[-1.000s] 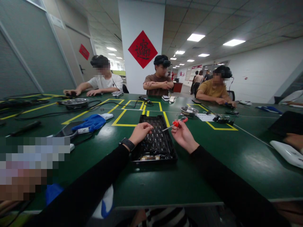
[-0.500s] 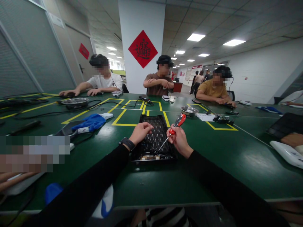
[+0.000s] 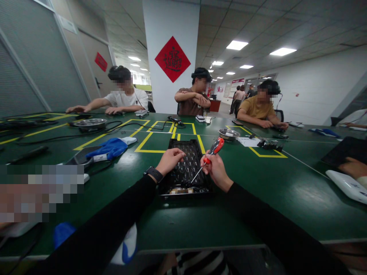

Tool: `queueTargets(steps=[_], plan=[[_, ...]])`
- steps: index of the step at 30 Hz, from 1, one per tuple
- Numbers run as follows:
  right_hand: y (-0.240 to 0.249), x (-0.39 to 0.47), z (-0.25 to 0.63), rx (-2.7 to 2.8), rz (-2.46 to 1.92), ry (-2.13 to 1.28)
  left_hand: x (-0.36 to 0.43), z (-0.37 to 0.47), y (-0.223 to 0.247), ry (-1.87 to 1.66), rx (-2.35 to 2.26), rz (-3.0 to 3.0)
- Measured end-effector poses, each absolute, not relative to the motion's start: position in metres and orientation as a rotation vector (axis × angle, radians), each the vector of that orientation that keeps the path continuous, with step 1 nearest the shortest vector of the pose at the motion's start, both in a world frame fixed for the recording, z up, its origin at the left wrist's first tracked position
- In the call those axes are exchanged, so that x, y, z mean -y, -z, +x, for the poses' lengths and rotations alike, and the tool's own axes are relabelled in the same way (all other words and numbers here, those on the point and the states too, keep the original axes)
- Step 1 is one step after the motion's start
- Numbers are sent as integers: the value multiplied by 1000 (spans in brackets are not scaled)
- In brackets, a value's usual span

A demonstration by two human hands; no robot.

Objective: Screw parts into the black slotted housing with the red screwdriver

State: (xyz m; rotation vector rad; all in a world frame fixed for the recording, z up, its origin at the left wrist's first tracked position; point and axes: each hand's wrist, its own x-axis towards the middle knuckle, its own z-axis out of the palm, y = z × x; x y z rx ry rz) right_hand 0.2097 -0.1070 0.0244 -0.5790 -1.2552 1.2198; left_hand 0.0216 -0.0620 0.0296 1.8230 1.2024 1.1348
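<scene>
In front of me on the green table lies an open black casing, long and shallow, with small dark parts inside and a brown strip along its near end. My right hand grips a red-and-black screwdriver by the lower handle. Its thin shaft slants down to the left, with the tip at the near end of the casing; whether it touches a screw is too small to tell. My left hand, wearing a dark watch, is over the casing's left edge. Its fingers are pinched together, and anything between them is hidden.
Blue-and-white gloves lie to the left, beside black cables. Metal bowls stand farther back, near a white paper with small dark parts. A white device is at the right. Several people sit around the table.
My hands, the screwdriver and the casing look almost unchanged. Across the table, the person at the left has moved one hand outward, and the person at the right has shifted their hands slightly.
</scene>
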Motion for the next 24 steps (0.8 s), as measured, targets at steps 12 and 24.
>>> queueTargets(steps=[12, 24], plan=[[-27, 109, 208, 1255, -612, -1193, 83, 16, -53, -335, -691, 2138], [-27, 110, 208, 1234, -620, -1192, 88, 16, -54, -290, -675, 2100]])
